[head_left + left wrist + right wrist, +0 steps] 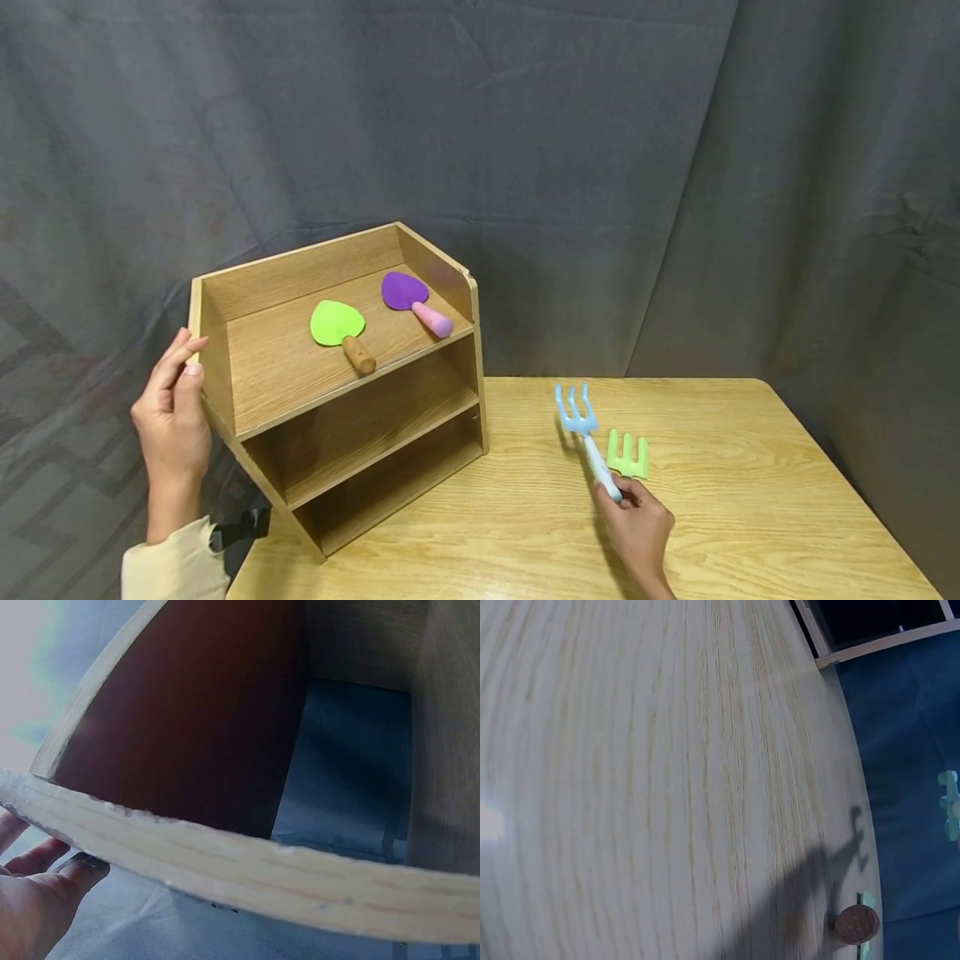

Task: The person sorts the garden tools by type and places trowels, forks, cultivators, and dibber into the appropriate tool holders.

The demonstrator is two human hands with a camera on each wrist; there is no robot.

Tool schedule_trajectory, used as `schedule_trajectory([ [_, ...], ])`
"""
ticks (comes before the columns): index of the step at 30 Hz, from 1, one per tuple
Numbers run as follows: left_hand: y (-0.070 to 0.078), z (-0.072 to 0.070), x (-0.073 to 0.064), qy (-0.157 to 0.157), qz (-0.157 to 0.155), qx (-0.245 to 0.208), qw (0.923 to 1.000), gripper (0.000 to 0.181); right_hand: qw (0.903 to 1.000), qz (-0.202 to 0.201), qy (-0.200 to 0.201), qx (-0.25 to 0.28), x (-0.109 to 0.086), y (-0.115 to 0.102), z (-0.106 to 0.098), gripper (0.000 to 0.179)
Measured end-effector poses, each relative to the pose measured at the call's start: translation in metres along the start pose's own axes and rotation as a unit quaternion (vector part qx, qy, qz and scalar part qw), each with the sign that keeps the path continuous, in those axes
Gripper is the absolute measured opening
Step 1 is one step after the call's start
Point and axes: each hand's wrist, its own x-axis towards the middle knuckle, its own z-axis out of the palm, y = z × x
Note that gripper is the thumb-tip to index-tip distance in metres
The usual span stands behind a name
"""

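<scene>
Wood-grain table [750,475] before us, the right hand [637,521] pinching a blue fork [591,450] above it.
That hand hides the green fork [628,463]'s handle from us; the right-wrist view crops the blue one. Leftward, the left hand [174,417] grips the shelf [262,379]'s side edge, fingers partly hidden; on top lie a green trowel [337,323] and purple trowel [403,291], before grey curtain [562,167].
</scene>
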Motion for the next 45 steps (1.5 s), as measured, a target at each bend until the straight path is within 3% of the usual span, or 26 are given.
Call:
schedule_trajectory([
  [14, -0.001, -0.001, 0.0, 0.0, -0.004, 0.008, 1.0, 0.033, 0.9995, -0.006, 0.009, 0.028, -0.003, -0.005, -0.007, 0.019],
  [25, -0.002, 0.0, 0.0, 0.0, -0.005, 0.0, 1.0, 0.033, 0.9961, -0.005, 0.005, 0.088, 0.0, -0.012, -0.013, 0.02],
  [36, -0.001, 0.0, 0.0, 0.001, -0.004, 0.0, 1.0, 0.034, 0.9964, 0.005, -0.008, 0.084, 0.0, -0.018, -0.016, 0.02],
  [45, -0.001, 0.0, 0.0, 0.004, 0.001, 0.002, 1.0, 0.033, 0.9959, -0.015, -0.002, 0.09, -0.001, -0.024, -0.019, 0.023],
])
